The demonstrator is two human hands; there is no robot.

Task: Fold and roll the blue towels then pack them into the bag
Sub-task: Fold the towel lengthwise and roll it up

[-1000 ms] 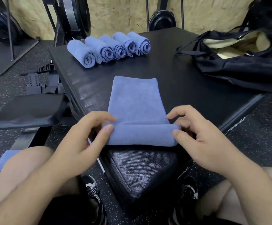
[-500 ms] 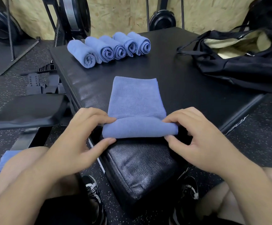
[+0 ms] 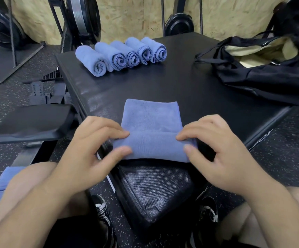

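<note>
Pinching each end of a thick roll with curled fingers (image 3: 117, 133), the left hand (image 3: 91, 153) and the right hand (image 3: 218, 151) are holding the blue towel (image 3: 150, 120) near the black desk (image 3: 189, 90) edge; its unrolled part is lying flat and smooth.

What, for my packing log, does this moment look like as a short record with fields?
towel in work: blue towel, folded flat, near end rolled
left hand: thumb and fingers pinch the roll's left end
right hand: pinches the roll's right end
done: five rolled towels in a row, far on the black pad
bag: black bag, open, right; no towel seen inside
</note>
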